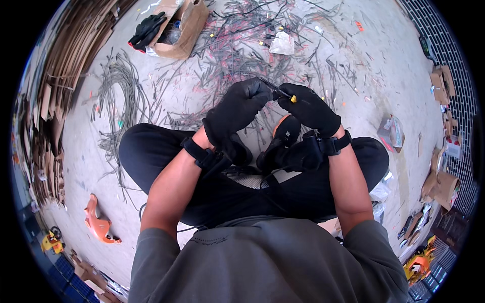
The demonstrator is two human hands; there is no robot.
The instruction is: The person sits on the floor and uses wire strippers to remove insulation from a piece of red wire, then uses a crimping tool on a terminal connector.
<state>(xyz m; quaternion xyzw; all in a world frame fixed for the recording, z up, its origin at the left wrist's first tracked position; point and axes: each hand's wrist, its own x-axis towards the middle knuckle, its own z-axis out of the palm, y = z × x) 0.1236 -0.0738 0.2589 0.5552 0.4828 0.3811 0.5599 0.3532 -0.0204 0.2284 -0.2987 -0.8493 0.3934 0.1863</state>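
Observation:
Both my hands wear black work gloves and meet in front of my feet, above cable scraps (242,64) strewn over the concrete floor. Between them runs a thin dark cable (269,84). My left hand (242,108) is closed on it, its fingers pinched together. In my right hand (308,108) I hold the other part of the cable, where a small yellow piece (293,99) shows by the thumb; whether it is a connector or part of a tool I cannot tell. Long grey cables (117,91) lie in a loose bundle to the left.
An open cardboard box (185,34) stands ahead, with black gloves (146,32) at its side. Flattened cardboard (64,83) is stacked at the left. An orange plastic part (96,221) lies behind left. A crumpled white piece (282,43) rests among the scraps. A small box (390,134) sits at right.

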